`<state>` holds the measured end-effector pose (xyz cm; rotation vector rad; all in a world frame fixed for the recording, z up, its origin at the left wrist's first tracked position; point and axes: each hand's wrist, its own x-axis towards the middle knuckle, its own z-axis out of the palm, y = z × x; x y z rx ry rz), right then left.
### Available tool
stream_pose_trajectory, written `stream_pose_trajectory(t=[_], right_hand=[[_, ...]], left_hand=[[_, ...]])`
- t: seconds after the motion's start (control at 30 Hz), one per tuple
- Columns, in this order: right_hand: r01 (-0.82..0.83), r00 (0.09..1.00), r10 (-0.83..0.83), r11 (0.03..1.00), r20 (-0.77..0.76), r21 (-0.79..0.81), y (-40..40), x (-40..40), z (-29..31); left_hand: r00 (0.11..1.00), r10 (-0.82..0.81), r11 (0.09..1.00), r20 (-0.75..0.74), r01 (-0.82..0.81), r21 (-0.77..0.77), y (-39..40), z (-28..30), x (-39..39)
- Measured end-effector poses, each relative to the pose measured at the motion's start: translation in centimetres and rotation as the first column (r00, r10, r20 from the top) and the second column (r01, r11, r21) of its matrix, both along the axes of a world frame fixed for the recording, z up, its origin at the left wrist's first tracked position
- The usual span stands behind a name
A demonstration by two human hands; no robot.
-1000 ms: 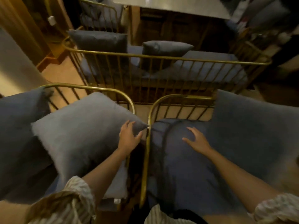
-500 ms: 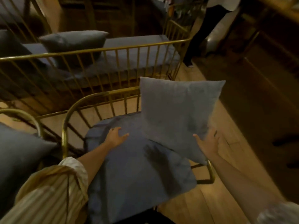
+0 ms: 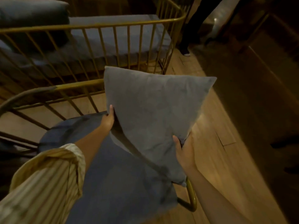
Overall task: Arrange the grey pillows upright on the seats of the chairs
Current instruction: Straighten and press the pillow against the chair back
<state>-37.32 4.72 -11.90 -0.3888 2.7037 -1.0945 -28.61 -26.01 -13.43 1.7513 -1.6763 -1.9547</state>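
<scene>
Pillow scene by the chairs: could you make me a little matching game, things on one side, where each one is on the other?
Things:
1. grey pillow
2. left hand
3. right hand
4. blue seat cushion

Places:
A. on the gold-framed chair
B. gripping the pillow's lower right edge
C. held tilted between both hands
D. on the pillow's left edge

Pairs: 1-C, 2-D, 3-B, 4-A
</scene>
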Motion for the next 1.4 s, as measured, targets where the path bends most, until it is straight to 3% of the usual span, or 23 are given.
stream_pose_trajectory(t=[0.1,0.2,0.27,0.5,0.6,0.77,1.0,1.23,1.33,1.4], right_hand=[[0.0,1.0,0.0,1.0,0.003,-0.015,0.3,-1.2,-1.5],[-0.003,0.998,0.0,0.999,-0.064,-0.053,0.2,-1.6,-1.8],[-0.025,0.995,0.021,0.999,-0.101,-0.039,0.3,-1.8,-1.8],[0.04,0.974,0.022,0.963,0.224,-0.268,0.8,-2.3,0.2],[0.033,0.966,0.05,0.949,0.253,-0.313,0.5,-1.2,1.0],[-0.044,0.912,0.158,0.955,0.378,-0.293,-0.7,3.3,-0.1],[-0.187,0.776,0.244,0.97,0.581,-0.157,-3.2,8.9,-3.8],[-0.305,0.711,0.231,0.952,0.664,-0.004,-4.0,11.6,-7.2],[-0.341,0.657,0.258,0.94,0.708,-0.026,-3.7,13.4,-8.4],[-0.329,0.682,0.257,0.944,0.685,-0.027,-3.3,14.4,-8.8]], left_hand=[[0.994,0.103,0.993,-0.033,-0.102,0.052,-2.9,-6.5,-0.6],[0.989,0.13,0.983,-0.07,-0.119,0.138,0.6,-1.4,-0.9],[0.986,0.121,0.986,-0.118,-0.105,0.128,1.2,-1.7,-1.0],[0.98,0.142,0.984,-0.139,-0.125,0.124,0.4,0.3,4.6],[0.974,0.068,0.988,-0.217,-0.035,0.153,0.1,0.0,9.8],[0.976,0.192,0.976,-0.1,-0.179,0.126,1.7,-0.5,18.1],[0.968,0.23,0.954,-0.098,-0.204,0.221,4.3,-3.3,30.9],[0.975,0.22,0.946,0.02,-0.218,0.241,7.1,-5.7,36.1],[0.978,0.209,0.951,0.013,-0.206,0.229,8.4,-6.7,37.2],[0.984,0.172,0.969,0.046,-0.178,0.174,9.0,-7.8,37.5]])
